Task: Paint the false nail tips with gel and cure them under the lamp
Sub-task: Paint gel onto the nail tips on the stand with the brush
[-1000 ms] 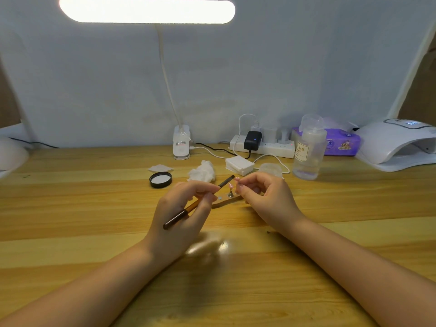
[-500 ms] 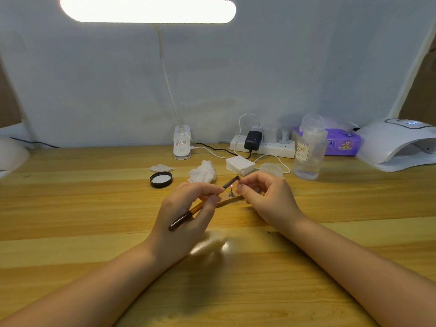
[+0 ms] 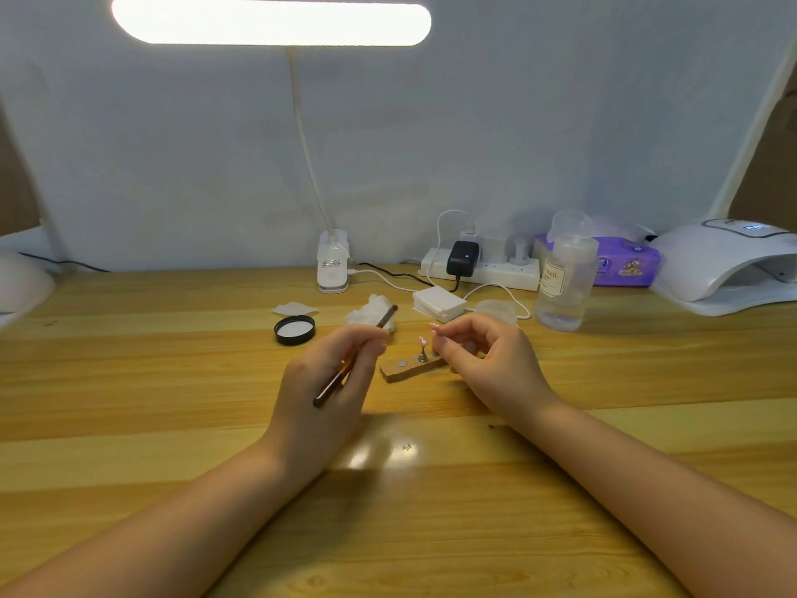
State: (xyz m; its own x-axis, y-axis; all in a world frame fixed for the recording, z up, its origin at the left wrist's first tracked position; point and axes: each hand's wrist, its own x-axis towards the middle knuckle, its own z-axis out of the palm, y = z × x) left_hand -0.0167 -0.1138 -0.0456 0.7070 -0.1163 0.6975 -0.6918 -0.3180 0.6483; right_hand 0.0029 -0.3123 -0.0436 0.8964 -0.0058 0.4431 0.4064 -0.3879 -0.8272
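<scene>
- Your left hand [image 3: 321,381] pinches a thin dark-brown gel brush [image 3: 355,356], tilted up toward the right.
- Your right hand [image 3: 487,360] pinches a small pink false nail tip [image 3: 434,326] above the wooden holder block [image 3: 409,368].
- A second pink tip on a metal stand [image 3: 422,349] sits on that block.

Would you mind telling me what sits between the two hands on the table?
In the head view, the wooden holder lies between left hand and right hand, with one nail tip stand upright.

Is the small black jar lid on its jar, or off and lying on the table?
Off. The black lid lies alone on the wooden table, pale inner face up, left of the left hand. No jar under it.
</scene>
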